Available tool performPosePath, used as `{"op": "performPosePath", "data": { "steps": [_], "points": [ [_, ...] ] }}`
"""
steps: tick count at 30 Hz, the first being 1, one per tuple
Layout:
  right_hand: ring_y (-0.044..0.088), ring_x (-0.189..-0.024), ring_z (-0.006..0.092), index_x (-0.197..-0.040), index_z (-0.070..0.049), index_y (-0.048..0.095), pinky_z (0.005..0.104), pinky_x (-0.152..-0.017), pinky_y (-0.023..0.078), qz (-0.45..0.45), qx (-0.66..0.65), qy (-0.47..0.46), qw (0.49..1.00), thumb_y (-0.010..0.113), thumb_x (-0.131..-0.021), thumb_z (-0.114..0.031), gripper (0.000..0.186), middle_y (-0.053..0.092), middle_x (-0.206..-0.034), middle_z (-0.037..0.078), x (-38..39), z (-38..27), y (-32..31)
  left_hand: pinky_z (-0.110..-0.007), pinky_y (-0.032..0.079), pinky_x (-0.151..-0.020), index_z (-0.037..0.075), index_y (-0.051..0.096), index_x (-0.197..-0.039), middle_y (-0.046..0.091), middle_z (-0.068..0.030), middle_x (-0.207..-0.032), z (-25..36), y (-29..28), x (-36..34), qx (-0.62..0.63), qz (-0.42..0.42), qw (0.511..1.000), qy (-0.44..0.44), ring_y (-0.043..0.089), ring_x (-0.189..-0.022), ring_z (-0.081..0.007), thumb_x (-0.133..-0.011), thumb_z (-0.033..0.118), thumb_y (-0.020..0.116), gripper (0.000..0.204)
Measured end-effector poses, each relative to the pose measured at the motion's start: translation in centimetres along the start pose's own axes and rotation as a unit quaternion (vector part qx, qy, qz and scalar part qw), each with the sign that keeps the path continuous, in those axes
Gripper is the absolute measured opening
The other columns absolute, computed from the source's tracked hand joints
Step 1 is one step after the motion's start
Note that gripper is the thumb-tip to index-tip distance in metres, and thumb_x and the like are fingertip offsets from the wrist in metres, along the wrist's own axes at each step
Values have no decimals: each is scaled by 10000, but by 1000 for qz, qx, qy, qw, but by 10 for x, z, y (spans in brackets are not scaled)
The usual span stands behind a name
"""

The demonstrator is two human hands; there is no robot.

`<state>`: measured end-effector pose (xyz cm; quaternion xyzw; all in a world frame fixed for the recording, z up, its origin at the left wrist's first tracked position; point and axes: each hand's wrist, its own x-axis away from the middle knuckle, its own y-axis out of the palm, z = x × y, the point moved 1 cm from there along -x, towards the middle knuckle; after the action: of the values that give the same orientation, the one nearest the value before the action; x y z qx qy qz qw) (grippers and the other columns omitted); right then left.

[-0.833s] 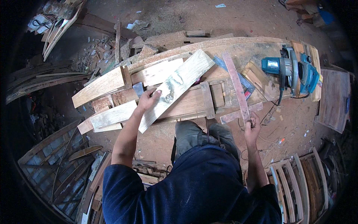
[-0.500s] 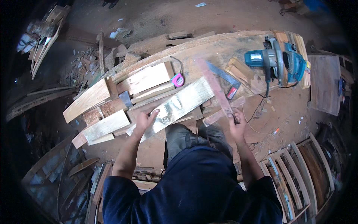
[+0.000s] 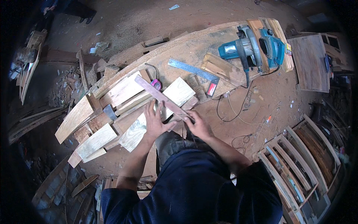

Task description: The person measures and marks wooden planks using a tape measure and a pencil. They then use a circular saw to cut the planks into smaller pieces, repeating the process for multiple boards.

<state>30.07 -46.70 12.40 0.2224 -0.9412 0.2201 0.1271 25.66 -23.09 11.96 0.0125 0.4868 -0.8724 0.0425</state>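
Since the earlier frames the narrow reddish strip [image 3: 164, 99], which lay off to the right of the pale plank [image 3: 158, 112] under the right hand [image 3: 198, 125], has been swung over and now lies diagonally across that plank. The left hand [image 3: 154, 121], which rested flat on the plank alone, now sits against the strip.

Head view: the strip runs from the middle of the bench [image 3: 186, 48] down toward its near edge, crossing the upper end of the pale plank. The left hand lies palm down with fingers spread, pressing on the plank and touching the strip's near side. The right hand closes around the strip's lower end at the bench's near edge, fingers curled over it; how tight the grip is I cannot tell. The two hands sit just beside each other.

Left of the plank, further boards [image 3: 93, 140] are stacked toward the bench's left end, a dark hammer head [image 3: 109, 112] lying among them. A pink tape measure [image 3: 156, 84] sits just beyond the strip's far end. A metal square [image 3: 194, 71] lies right of it, in the middle of the bench. At the right end stands a teal circular saw [image 3: 253, 46], its cord [image 3: 238, 108] trailing down onto the dirt floor. Slatted wooden frames [image 3: 298, 160] lie on the ground at the lower right.
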Motion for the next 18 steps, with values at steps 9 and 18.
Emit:
{"op": "performPosePath", "data": {
  "steps": [9,18],
  "points": [
    [700,-979,277,-1293,-55,606,391,-860,548,-50,-71,5,996,696,-981,-206,358,710,-1106,174,-17,24,11,-690,157,-1188,-14,405,-1523,385,-295,-1549,-3,26,2,-19,0,999,-43,327,-1448,-491,-660,750,751,1204],
    [702,-882,200,-1203,-19,674,335,-765,552,6,-56,6,998,713,-958,-132,273,736,-1008,135,-54,17,-50,-679,211,-1153,8,418,-1526,391,-224,-1570,1,23,-1,-48,-4,997,-53,355,-1398,-474,-626,783,740,1231]
  ]
}}
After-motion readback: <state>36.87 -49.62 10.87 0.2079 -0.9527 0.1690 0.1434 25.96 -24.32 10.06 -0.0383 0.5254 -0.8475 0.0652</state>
